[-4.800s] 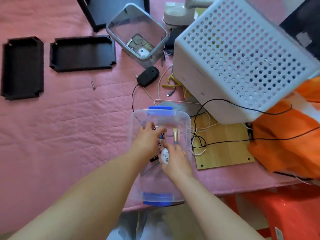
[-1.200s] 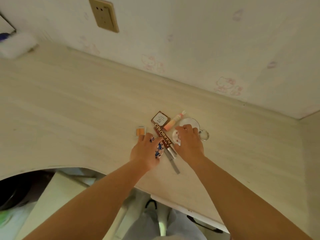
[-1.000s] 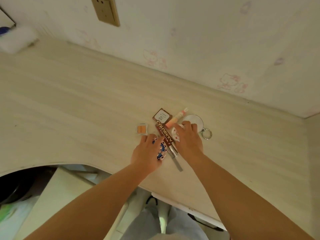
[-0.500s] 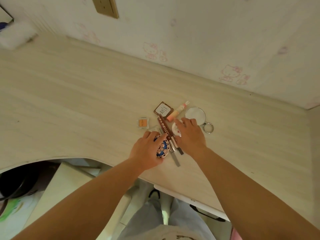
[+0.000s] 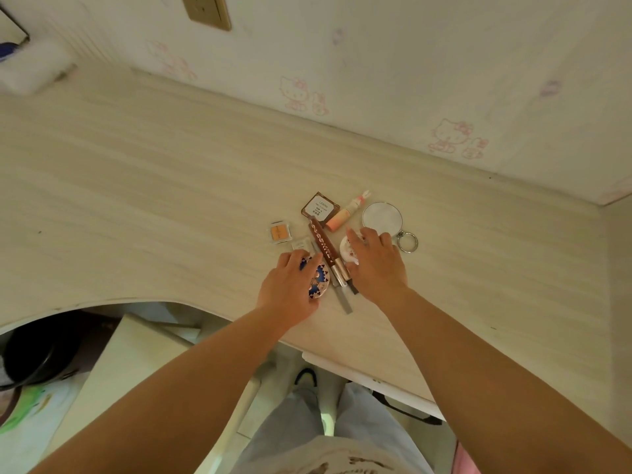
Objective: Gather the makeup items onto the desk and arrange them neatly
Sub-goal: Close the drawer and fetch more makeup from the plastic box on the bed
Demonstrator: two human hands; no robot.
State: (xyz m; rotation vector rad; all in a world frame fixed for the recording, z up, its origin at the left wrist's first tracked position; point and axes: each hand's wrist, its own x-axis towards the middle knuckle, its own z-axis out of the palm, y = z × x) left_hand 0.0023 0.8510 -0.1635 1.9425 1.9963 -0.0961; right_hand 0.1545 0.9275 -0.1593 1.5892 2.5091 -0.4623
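On the pale wooden desk (image 5: 171, 186) lies a small cluster of makeup. My left hand (image 5: 290, 285) grips a blue patterned compact (image 5: 318, 280) at the cluster's near side. My right hand (image 5: 374, 263) holds a white round compact (image 5: 347, 249) between thumb and forefinger. Between the hands lie a long brown tube (image 5: 323, 244) and a grey pencil (image 5: 344, 300). Beyond them sit a brown square palette (image 5: 319, 206), a pink bunny-capped tube (image 5: 345, 215), a round mirror (image 5: 382, 217) with a key ring (image 5: 407, 242), and a small orange eyeshadow (image 5: 278, 231).
The wall with a socket (image 5: 207, 10) runs along the desk's far edge. A white bundle (image 5: 30, 68) lies at the far left. The desk's near edge curves inward; below it are a white board (image 5: 136, 364) and a black object (image 5: 37, 350).
Earlier both hands reached into a clear plastic box on a pink cover. Since then the items have come to the desk; in the last second both hands drew slightly toward me with the two compacts.
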